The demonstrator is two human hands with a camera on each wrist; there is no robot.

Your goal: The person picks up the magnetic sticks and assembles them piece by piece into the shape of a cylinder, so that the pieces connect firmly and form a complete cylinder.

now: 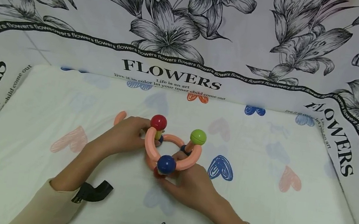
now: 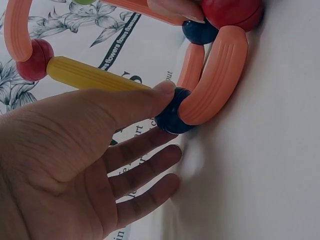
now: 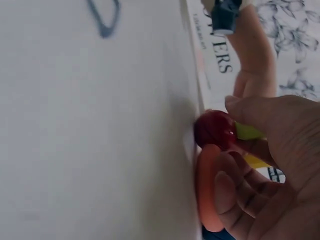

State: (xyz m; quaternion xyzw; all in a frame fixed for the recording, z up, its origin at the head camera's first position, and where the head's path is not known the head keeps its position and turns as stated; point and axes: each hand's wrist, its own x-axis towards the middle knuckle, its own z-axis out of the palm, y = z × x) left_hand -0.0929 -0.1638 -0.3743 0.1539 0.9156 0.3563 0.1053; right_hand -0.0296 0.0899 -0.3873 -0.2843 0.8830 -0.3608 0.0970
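Observation:
A building toy of coloured balls joined by rods stands between both hands. Its curved orange rods form two rings, one above the other. The upper ring carries a red ball, a green ball and a blue ball. My left hand holds the toy's left side, its thumb on a lower dark blue ball at the end of a yellow rod. From the near right, my right hand pinches a lower red ball, fingers curled beside an orange rod.
A separate-looking orange piece shows past my left hand, partly hidden. White cloth with printed hearts covers the surface. Its flower-printed border runs along the far side. Black straps stick out near both sleeves.

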